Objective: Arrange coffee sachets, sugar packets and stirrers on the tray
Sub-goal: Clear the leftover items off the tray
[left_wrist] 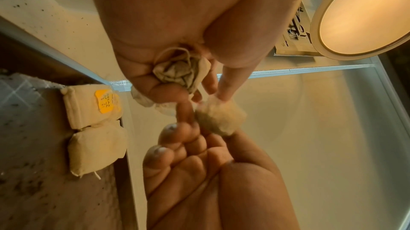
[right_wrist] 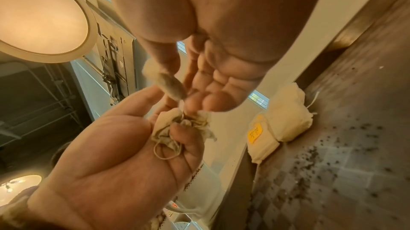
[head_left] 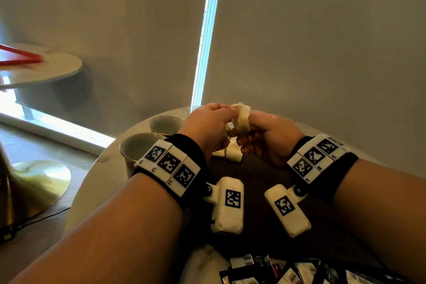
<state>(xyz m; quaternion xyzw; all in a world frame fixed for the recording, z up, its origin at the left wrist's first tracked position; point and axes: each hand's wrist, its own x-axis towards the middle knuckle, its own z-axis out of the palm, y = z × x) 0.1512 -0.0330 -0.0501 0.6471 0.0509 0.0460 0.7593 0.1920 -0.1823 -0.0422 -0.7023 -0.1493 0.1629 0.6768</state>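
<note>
Several dark sachets [head_left: 276,270] lay heaped at the near edge of the round table [head_left: 96,182], closest to the person. Beyond them, a dark tray [head_left: 253,168] took up the middle of the tabletop, with loose dark specks scattered over its surface in the wrist views. Two pale tea bags [left_wrist: 95,128] rested touching each other at the tray's far edge, one carrying a yellow tag [left_wrist: 108,100]. Above that far edge both hands were raised and close together. The left hand [head_left: 207,127] curled its fingers round a crumpled tea bag [left_wrist: 180,72] with a looped string, while its thumb and forefinger also pinched the top of a full tea bag [head_left: 241,119]. The right hand [head_left: 265,136] pinched the same full bag from the other side, its remaining fingers loosely curled. Left of the hands, two cups [head_left: 149,143] stood near the table's far left edge, just beside the tray.
</note>
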